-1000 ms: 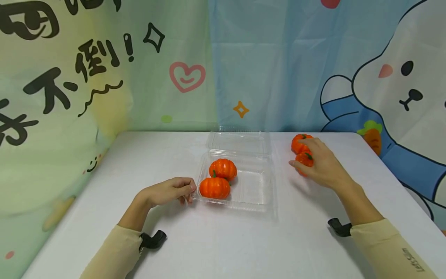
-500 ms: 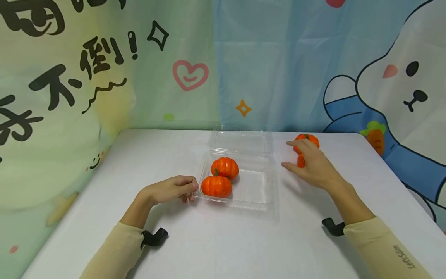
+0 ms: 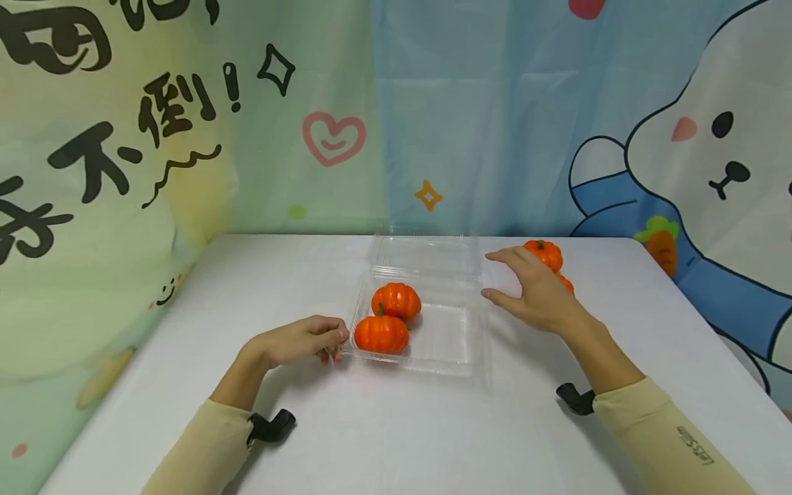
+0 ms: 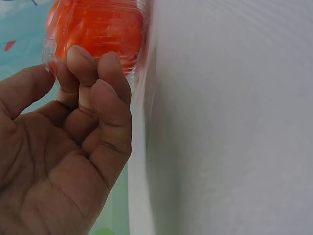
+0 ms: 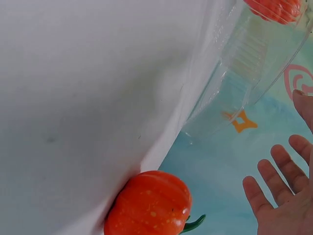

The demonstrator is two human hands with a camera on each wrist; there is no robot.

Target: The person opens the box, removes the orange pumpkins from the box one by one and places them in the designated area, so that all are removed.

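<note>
A clear plastic clamshell box (image 3: 454, 344) lies open on the white table, its lid (image 3: 427, 253) folded back. Two orange pumpkins (image 3: 396, 300) (image 3: 380, 333) sit in its left half. My left hand (image 3: 337, 337) pinches the box's front left corner; in the left wrist view its curled fingers (image 4: 100, 93) press the plastic beside a pumpkin (image 4: 95, 27). My right hand (image 3: 490, 276) hovers open and empty at the box's right rim, fingers (image 5: 274, 193) spread. Two more pumpkins (image 3: 544, 254) (image 3: 566, 283) rest on the table behind it, one seen close up (image 5: 149, 204).
A cartoon cloth backdrop (image 3: 185, 124) hangs along the table's far and left edges. Black wrist mounts (image 3: 272, 425) (image 3: 572, 399) show at both sleeves. The bare white table (image 3: 396, 440) stretches in front of the box.
My right hand left the two pumpkins at the right and moved left to the box's right rim, fingers spread and empty. The left hand kept its pinch on the box corner.
</note>
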